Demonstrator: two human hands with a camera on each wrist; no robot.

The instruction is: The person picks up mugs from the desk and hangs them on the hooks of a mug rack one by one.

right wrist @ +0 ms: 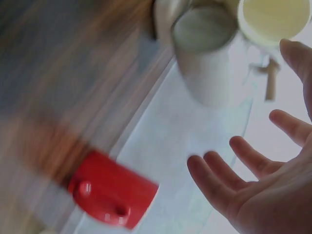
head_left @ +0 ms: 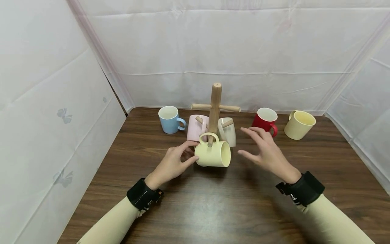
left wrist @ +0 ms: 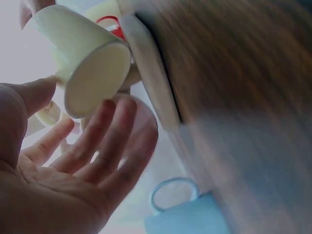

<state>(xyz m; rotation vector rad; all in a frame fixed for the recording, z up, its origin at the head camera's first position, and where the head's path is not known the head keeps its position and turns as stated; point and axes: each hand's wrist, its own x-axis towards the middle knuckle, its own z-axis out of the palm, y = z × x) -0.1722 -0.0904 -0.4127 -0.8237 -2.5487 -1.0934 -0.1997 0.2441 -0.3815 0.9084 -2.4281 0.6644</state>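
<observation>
A pale yellow mug (head_left: 210, 154) hangs on its side by its handle from the front peg of a wooden mug tree (head_left: 215, 101), mouth to the right. My left hand (head_left: 172, 164) is at the mug's base, fingers loosely spread, with thumb and fingertips right at the base edge. In the left wrist view, the round bottom of the yellow mug (left wrist: 97, 80) faces the palm. To the right, my right hand (head_left: 269, 154) is held apart from the mug, fingers spread and holding nothing. Behind hang a pink mug (head_left: 195, 130) and a cream mug (head_left: 230, 135) on other pegs.
A light blue mug (head_left: 169, 123) stands at the back left of the brown wooden table (head_left: 195, 210). At the back right are a red mug (head_left: 261, 122), partly behind my right hand, and another yellow mug (head_left: 297, 128). Two upper pegs of the tree are bare.
</observation>
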